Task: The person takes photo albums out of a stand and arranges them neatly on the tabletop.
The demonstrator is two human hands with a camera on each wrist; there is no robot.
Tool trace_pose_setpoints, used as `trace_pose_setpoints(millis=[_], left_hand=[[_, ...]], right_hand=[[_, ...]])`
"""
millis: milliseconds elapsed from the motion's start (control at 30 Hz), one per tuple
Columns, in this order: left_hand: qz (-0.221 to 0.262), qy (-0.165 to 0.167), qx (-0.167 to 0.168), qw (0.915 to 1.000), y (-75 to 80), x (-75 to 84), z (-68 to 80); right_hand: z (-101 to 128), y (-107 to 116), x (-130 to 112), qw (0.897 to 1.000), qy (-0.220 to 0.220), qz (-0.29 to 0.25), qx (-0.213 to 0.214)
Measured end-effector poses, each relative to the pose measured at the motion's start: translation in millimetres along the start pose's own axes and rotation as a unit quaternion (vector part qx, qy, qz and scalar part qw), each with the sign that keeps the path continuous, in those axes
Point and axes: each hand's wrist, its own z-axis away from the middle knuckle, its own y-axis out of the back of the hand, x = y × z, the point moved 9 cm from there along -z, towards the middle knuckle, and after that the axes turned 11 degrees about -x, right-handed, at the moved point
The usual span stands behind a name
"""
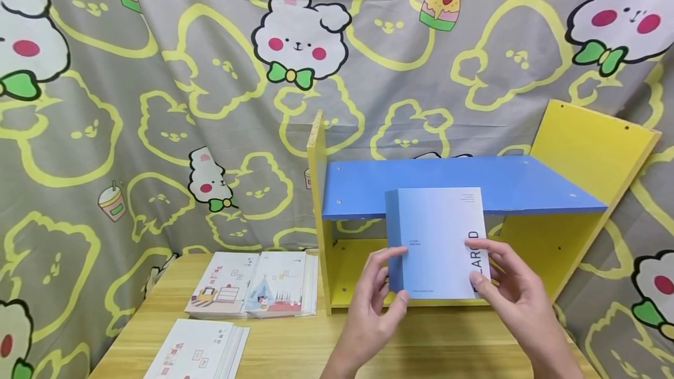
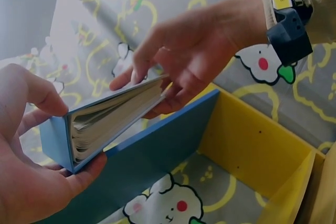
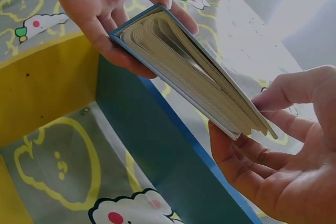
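Note:
A thick light-blue book stands upright in front of the yellow and blue shelf unit, held between both hands. My left hand grips its spine edge, thumb on the cover and fingers behind. My right hand grips the opposite open edge, thumb on the front cover beside the vertical lettering. The wrist views show the book's page block from below, with the blue shelf board under it.
On the wooden table lie two stacks of illustrated booklets to the left of the shelf, and another stack nearer the front edge. A cartoon-printed grey cloth hangs behind everything.

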Motion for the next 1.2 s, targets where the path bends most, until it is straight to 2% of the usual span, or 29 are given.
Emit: trace_pose_setpoints(millis=[167, 400, 700, 967, 1067, 1200], left_hand=[[-0.010, -0.027, -0.003, 0.9996, 4.0, 3.4, 3.1], [-0.010, -0.045, -0.008, 0.9989, 7.9, 5.7, 6.4], [-0.005, -0.069, -0.016, 0.9975, 15.1, 9.9, 6.4], [0.020, -0.030, -0.006, 0.9993, 20.5, 7.5, 7.1], [0.025, -0.033, -0.007, 0.9991, 21.0, 8.6, 6.8], [0.027, -0.055, -0.015, 0.9980, 24.5, 10.3, 6.3]], right_hand=[[-1, -4, -1, 1.000, 0.012, -0.016, 0.001], [-1, -9, -3, 0.999, 0.028, -0.035, 0.007], [-2, -17, -4, 0.999, 0.019, -0.026, 0.006], [-5, -20, -12, 0.997, 0.059, -0.040, 0.002], [-5, -20, -13, 0.997, 0.063, -0.046, 0.005], [-5, -20, -14, 0.997, 0.065, -0.045, 0.014]])
